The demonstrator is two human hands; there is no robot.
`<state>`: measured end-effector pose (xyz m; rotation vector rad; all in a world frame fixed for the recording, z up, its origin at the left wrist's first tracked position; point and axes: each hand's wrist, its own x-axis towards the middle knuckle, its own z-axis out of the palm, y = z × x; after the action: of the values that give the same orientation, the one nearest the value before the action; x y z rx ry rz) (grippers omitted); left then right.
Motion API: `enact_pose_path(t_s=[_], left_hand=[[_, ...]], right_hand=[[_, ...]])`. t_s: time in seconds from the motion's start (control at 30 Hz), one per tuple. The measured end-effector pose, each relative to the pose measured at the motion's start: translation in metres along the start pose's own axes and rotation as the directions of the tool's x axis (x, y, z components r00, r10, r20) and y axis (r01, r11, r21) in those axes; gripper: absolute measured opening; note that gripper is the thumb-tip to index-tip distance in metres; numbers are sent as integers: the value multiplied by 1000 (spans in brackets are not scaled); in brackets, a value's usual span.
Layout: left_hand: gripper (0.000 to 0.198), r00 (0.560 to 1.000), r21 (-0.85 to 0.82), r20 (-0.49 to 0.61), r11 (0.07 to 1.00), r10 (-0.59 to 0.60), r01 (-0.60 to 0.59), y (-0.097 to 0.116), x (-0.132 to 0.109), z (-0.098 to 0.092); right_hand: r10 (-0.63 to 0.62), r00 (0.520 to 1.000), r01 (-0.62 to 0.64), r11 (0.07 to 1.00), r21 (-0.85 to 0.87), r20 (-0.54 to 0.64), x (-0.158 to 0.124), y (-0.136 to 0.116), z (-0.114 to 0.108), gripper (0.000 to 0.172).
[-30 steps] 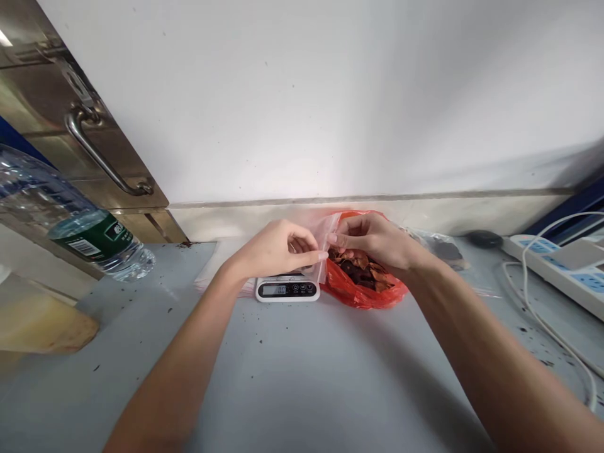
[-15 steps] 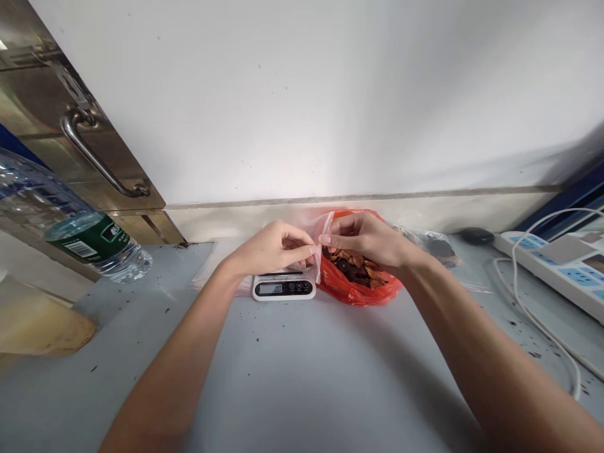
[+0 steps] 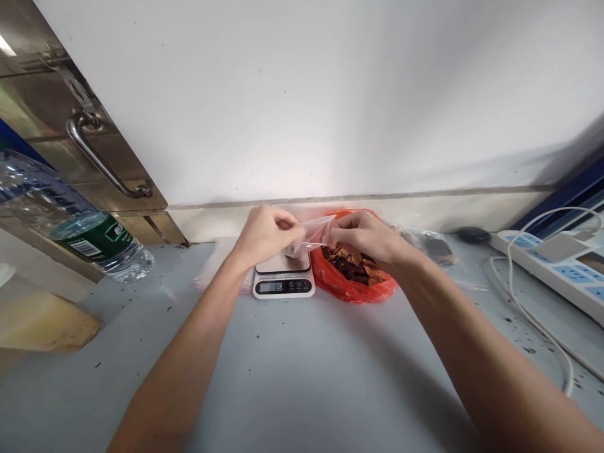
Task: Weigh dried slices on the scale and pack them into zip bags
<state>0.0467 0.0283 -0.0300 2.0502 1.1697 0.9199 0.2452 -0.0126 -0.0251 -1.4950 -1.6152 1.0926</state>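
Observation:
A clear zip-lock bag (image 3: 315, 231) is stretched between my two hands. My left hand (image 3: 267, 236) pinches its left side, above the scale's plate. On the other side my right hand (image 3: 361, 234) grips the bag's edge, over the red plastic bag. Under the left hand is a white digital scale (image 3: 284, 288), its display reading about 8.5. Something small and greyish shows at the bottom of the zip-lock bag, by the plate; I cannot make out its kind. The red plastic bag (image 3: 349, 290) lies open beside the scale, holding brown dried pieces (image 3: 356, 264).
White packets (image 3: 219, 264) lie left of the scale. A water bottle (image 3: 99, 236) and a container of yellowish stuff (image 3: 44, 318) are at the left. On the right are clear bags (image 3: 436, 248), a dark mouse-like object (image 3: 473, 235), a power strip (image 3: 557, 267) and a white cable (image 3: 523, 308).
My left hand has moved up and left, pulling the zip-lock bag wider between the hands. The scale's plate is now more exposed, and its display has changed from 0.0 to about 8.5.

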Motion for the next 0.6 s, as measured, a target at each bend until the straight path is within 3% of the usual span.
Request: enact_pose_path(t_s=[0.1, 0.17, 0.23, 0.3, 0.4, 0.5, 0.6], left_hand=[[16, 989, -3, -145, 1000, -8, 8, 0, 1, -4], [15, 986, 14, -165, 999, 36, -35, 2, -1, -2], [17, 986, 27, -147, 997, 78, -75, 5, -3, 5], [20, 987, 22, -122, 995, 102, -100, 9, -6, 12], [20, 985, 8, -86, 989, 150, -150, 13, -8, 18], [19, 977, 33, -107, 982, 186, -183, 10, -6, 17], [16, 949, 90, -268, 985, 166, -147, -3, 1, 11]], right_hand=[[31, 992, -47, 990, -131, -122, 0, 0, -4, 40], [-77, 951, 11, 977, -214, -300, 0, 1, -3, 33], [-226, 902, 124, 952, -281, -368, 1, 2, 1, 15], [-278, 922, 186, 928, -321, -270, 1, 1, 7, 13], [-161, 985, 130, 928, -350, -61, 0, 1, 12, 28], [-70, 997, 59, 934, -352, -18, 0, 3, 10, 7], [-98, 994, 77, 929, -361, -39, 1, 6, 6, 43]])
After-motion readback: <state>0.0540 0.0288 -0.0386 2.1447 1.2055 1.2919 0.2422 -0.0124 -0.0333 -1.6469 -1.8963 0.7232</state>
